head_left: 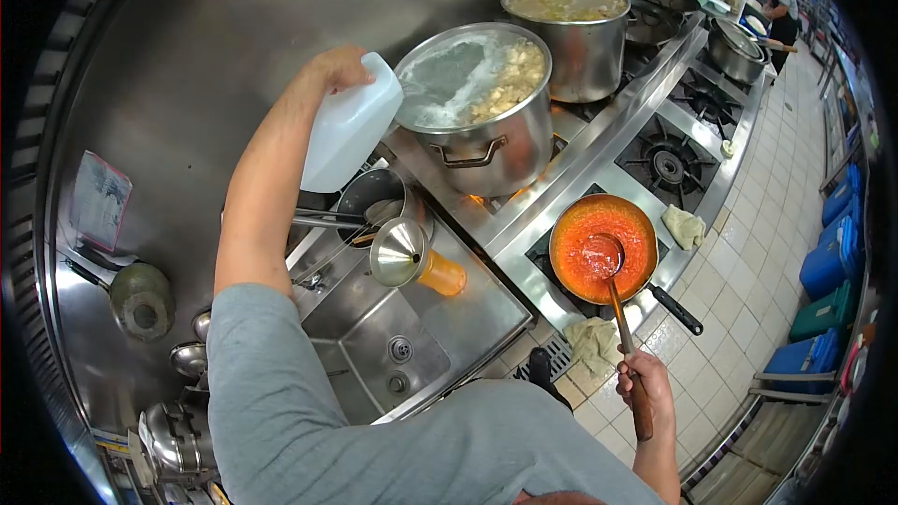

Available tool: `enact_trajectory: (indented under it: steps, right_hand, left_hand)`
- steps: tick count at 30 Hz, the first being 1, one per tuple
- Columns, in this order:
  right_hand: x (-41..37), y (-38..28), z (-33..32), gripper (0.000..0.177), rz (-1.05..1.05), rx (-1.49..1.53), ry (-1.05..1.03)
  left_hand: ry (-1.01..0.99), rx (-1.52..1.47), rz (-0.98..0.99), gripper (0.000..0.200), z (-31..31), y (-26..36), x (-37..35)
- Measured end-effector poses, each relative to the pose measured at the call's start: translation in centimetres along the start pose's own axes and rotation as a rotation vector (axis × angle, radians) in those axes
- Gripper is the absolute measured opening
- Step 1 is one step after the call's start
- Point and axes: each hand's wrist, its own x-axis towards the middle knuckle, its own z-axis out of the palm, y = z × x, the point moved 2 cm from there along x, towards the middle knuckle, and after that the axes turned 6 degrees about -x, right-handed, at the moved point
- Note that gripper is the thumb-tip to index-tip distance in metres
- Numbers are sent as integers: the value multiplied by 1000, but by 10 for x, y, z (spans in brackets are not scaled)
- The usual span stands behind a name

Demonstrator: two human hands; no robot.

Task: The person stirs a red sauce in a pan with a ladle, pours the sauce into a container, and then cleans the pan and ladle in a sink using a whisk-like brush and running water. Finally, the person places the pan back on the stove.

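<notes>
My left hand (343, 67) is closed on a white plastic jug (348, 126), held at the rim of a large steel stockpot (500, 150). Pale foam and light chunks float in that pot's liquid; whether anything flows from the jug I cannot see. With my right hand (645, 380) I grip the wooden handle of a ladle (619, 309). Its bowl is dipped in red sauce inside a frying pan (669, 304), which sits on a front burner. A metal funnel (398, 252) is set in an orange bottle (442, 276) on the steel counter beside the sink.
A second stockpot (589, 61) stands behind the first. Flames show under the near one. Below my left arm are a sink (374, 346) and a dark pot (374, 192). Cloths (592, 344) lie by the stove edge. A person (781, 9) stands at the far end.
</notes>
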Motion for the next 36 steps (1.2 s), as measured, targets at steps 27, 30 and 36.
enact_trajectory:
  steps: [27,30,36]
  right_hand:
    - [-50,-9,16,42,-410,-1022,379]
    - [-10,12,-20,41,-661,-1263,469]
    - [11,46,27,16,-187,-368,177]
  left_hand:
    - [1132,-1176,-200,20,190,-240,-423]
    - [996,-978,-507,22,279,-214,-478]
    - [741,-1051,-640,20,530,-226,-510]
